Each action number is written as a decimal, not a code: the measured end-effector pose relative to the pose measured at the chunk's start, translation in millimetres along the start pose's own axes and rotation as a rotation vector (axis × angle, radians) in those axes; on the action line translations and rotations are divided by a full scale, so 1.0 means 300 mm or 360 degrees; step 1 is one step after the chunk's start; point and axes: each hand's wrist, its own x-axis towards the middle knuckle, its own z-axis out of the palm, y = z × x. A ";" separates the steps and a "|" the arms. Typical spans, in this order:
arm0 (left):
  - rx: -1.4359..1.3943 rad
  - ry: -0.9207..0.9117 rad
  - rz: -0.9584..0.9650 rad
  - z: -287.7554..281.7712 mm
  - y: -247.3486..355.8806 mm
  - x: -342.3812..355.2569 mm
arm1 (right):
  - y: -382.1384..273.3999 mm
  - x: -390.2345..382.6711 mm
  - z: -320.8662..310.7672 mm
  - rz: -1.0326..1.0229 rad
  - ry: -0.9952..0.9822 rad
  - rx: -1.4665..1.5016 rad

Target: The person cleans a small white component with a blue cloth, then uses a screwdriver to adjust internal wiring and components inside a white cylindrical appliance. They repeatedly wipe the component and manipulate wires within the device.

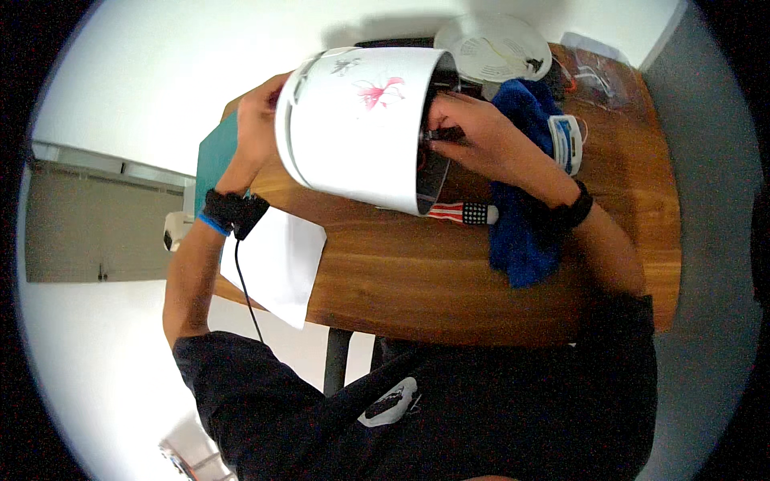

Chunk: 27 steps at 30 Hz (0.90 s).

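Note:
A white rounded appliance housing [361,128], like a rice cooker's body, lies on its side in the air above the table. Pink and grey flowers are printed on its wall. My left hand [258,124] grips its left end, with the fingertips hidden behind the rim. At the dark open end on the right, my right hand [473,132] is closed, its fingers pinched round something dark that I cannot make out. Black parts show dimly inside that opening. Just below it lies a red-and-white striped thing [461,212] with a black dotted section and a pale tip.
Beside my right forearm lie a blue cloth [521,232] and a small white device [566,144]. A slotted white round cover [493,48] and a clear plastic bag [601,76] are at the back of the wooden table [401,280]. White paper [281,256] overhangs the left edge.

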 end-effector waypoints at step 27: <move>-0.0821 -0.0460 -0.0697 -0.182 -0.326 -0.263 | 0.047 -0.012 0.007 0.0077 0.0199 -0.0019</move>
